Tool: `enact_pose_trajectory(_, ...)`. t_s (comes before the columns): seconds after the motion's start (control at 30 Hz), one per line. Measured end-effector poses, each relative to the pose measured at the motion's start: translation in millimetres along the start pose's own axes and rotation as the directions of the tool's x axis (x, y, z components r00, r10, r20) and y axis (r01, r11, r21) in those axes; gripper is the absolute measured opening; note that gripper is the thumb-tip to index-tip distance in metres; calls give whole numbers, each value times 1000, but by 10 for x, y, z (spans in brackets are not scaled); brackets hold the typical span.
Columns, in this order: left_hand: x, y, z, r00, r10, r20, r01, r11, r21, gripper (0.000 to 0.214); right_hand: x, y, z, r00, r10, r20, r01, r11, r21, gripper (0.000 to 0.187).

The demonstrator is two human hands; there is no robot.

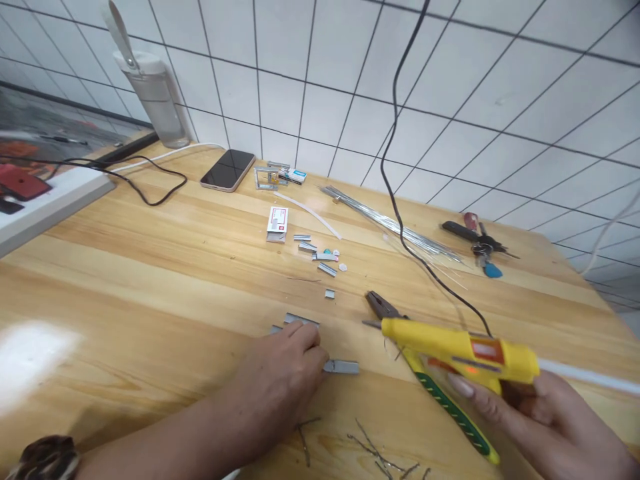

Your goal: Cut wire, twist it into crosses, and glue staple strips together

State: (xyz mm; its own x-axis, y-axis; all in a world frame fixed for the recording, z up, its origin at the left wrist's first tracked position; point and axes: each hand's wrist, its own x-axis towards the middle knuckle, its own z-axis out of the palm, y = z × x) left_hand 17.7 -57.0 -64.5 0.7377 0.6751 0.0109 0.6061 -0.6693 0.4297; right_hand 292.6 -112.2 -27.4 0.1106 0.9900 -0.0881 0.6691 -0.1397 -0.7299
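My left hand (pixel 295 360) rests low over the table with its fingers pressed together. A grey strip of staples (pixel 344 367) sticks out to the right from under its fingertips, and another staple strip (pixel 303 320) lies just beyond the knuckles. How the fingers meet the strips is partly hidden. In my right hand (pixel 550 427) is a yellow hot glue gun (pixel 440 340), its nozzle pointing left and a white glue stick (pixel 590 377) coming out of its back. Beneath the gun lie pliers (pixel 453 410) with green and yellow handles, jaws showing past the nozzle.
Several short staple strips (pixel 327 269) and a small staple box (pixel 277 224) lie mid-table. Farther back are a phone (pixel 229 169), a small frame of staple strips (pixel 266 178), thin metal wires (pixel 390 221) and keys (pixel 483 247). The black cord (pixel 395 133) hangs down to the gun. Twisted wire bits (pixel 377 453) lie in front.
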Motion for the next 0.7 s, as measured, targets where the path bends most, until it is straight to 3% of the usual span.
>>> enact_pose_trajectory(0.07, 7, -5, 6, 1000, -5, -15, 5, 1000, -18, 18, 67, -9, -63, 996, 85, -31, -82, 993, 81, 30)
enact_pose_trajectory(0.17, 21, -11, 20, 999, -19, -40, 17, 999, -27, 19, 165, 39, -142, 960, 199, -199, -156, 965, 212, 31)
enact_pose_trajectory(0.33, 27, -6, 29, 999, -10, -43, 9, 1000, -29, 20, 336, 199, -161, 917, 217, -336, -140, 961, 238, 31)
enact_pose_trajectory(0.7, 30, -35, 63, 996, 3, -86, -3, 1000, -10, 17, 708, 348, 167, 910, 201, -362, -86, 947, 309, 36)
